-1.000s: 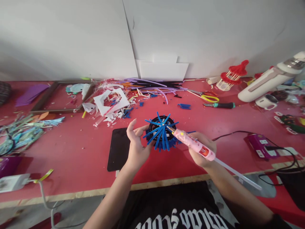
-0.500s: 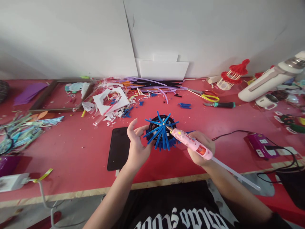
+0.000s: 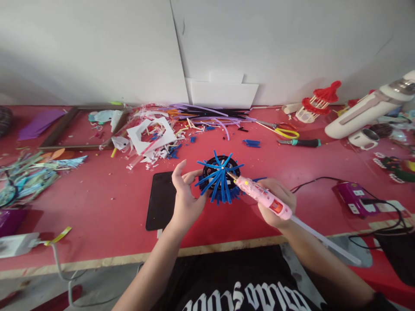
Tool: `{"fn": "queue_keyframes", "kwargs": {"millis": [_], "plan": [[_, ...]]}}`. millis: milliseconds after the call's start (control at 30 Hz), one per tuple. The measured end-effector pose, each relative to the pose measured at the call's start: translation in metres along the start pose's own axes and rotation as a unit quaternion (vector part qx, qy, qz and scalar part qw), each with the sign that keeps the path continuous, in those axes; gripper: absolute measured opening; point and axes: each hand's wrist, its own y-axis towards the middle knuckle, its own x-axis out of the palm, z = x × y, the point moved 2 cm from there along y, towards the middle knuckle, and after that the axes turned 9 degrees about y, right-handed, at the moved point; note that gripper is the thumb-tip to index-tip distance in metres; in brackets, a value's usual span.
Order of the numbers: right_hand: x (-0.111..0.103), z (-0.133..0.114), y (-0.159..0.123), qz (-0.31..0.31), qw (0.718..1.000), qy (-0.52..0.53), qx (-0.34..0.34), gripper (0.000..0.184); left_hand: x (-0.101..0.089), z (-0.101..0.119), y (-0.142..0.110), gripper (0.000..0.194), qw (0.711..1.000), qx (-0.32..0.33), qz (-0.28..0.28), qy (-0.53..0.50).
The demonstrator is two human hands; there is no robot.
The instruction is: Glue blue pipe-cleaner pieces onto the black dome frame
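My left hand (image 3: 185, 196) grips a round black form covered in blue straw pieces (image 3: 219, 178), held above the red table (image 3: 106, 216); thumb and fingers pinch its left side, one finger raised. My right hand (image 3: 277, 203) is closed around a pink hot glue gun (image 3: 262, 196). Its nozzle touches the centre where the blue straws meet. A clear glue stick (image 3: 324, 242) sticks out of the gun's rear toward the lower right.
A black phone (image 3: 160, 201) lies flat under my left hand. Cut straws and white paper scraps (image 3: 152, 136) litter the back. Scissors (image 3: 282, 129), a screwdriver (image 3: 300, 142), a red-and-white model (image 3: 316, 101), a white bottle (image 3: 366, 110) and a purple plug with cable (image 3: 353, 196) lie right.
Almost nothing has moved. The glue gun's tip stays at the centre of the blue straw piece; both hands keep their grip with only a slight shift.
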Motion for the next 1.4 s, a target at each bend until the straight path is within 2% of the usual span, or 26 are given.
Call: {"fn": "queue_keyframes", "kwargs": {"millis": [233, 500, 867, 1400], "plan": [[-0.009, -0.004, 0.002, -0.001, 1.0, 0.014, 0.008, 0.029, 0.0, 0.001, 0.001, 0.081, 1.0, 0.002, 0.011, -0.003], [-0.022, -0.014, 0.003, -0.036, 0.999, 0.02, 0.031, 0.026, -0.002, 0.0, 0.002, 0.081, 1.0, 0.0, 0.026, -0.003], [-0.019, -0.017, 0.004, -0.036, 0.999, 0.013, 0.036, 0.022, -0.002, 0.0, 0.002, 0.078, 1.0, 0.001, 0.024, 0.002], [-0.026, -0.019, 0.003, -0.055, 0.997, 0.003, 0.051, 0.017, -0.001, 0.001, 0.001, 0.078, 0.999, -0.005, 0.032, -0.002]]}}
